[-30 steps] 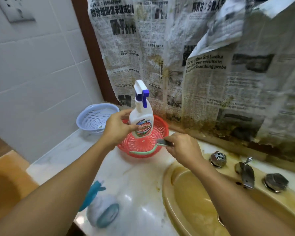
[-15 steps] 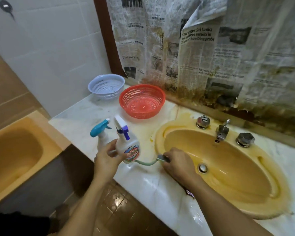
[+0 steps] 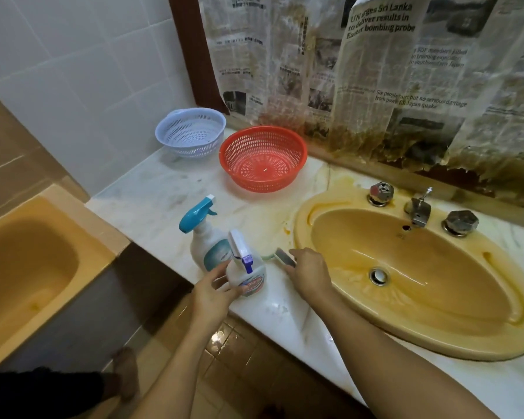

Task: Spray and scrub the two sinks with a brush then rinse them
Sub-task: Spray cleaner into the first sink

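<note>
While the yellow sink (image 3: pixel 421 267) set into the marble table (image 3: pixel 152 189) is unsprayed as far as I can judge, the work seems to stand at its very start: tools gathered, nothing scrubbed. The left hand (image 3: pixel 215 294) has its grip closed round the body of a white spray bottle (image 3: pixel 247 273) with a purple trigger, which stands at the table's front edge, just in front of a second spray bottle (image 3: pixel 206 237) with a teal head. The right hand (image 3: pixel 310 272) holds the brush (image 3: pixel 285 257) by its head at the sink's left rim, the pale green handle trailing behind the bottle; whether the brush rests on the table or is lifted I cannot tell. A second yellow basin (image 3: pixel 28 267) sits lower to the left, well apart. The next move calls for shifting the left grip up to the trigger and turning the nozzle toward the bowl, which probably means lifting the bottle clear of its neighbour without knocking it. The bottle's label is colourful but too blurred to read. Newspaper (image 3: pixel 375 71) covering the wall reads "UN urges Sri Lanka to deliver results in Easter bombing probe" and "Six people hurt but no serious damage from powerful Japan quake". A red basket (image 3: pixel 263 158) and a pale blue basket (image 3: pixel 191 134) stand behind.
</note>
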`<state>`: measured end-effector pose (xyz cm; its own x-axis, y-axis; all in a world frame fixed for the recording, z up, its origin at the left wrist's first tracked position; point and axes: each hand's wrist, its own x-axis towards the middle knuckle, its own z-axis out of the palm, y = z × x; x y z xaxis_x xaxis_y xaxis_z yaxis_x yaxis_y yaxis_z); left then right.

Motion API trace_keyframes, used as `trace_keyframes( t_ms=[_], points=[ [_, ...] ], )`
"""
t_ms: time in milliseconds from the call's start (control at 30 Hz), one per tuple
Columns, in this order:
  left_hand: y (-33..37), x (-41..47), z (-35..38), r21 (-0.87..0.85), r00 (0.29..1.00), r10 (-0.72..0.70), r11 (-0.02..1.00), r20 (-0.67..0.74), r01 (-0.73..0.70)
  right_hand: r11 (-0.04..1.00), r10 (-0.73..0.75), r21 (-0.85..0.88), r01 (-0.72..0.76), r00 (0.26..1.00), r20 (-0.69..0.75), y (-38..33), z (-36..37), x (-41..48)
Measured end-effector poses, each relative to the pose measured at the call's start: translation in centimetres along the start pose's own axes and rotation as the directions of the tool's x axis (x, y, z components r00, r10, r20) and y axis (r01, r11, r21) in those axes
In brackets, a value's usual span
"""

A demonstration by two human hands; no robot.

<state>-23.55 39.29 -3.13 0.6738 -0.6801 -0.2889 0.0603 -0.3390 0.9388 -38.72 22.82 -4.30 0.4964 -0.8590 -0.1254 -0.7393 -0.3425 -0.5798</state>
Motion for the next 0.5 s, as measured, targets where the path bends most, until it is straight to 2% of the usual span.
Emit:
trace_keyframes(
  t_ms=[267, 500],
  points=[
    [-0.6, 2.3, -1.1, -0.035, 0.991, -0.038, 0.998, 0.129, 0.043, 0.991, 0.072, 0.118, -0.071, 0.997, -0.004, 0.3, -0.3, -1.4],
    [0.0, 1.5, -0.6, 0.017, 0.973, 0.019, 1.000, 0.229, -0.024, 0.923, -0.001, 0.385, 0.018, 0.999, -0.043, -0.8, -2.8, -6.8]
  ],
)
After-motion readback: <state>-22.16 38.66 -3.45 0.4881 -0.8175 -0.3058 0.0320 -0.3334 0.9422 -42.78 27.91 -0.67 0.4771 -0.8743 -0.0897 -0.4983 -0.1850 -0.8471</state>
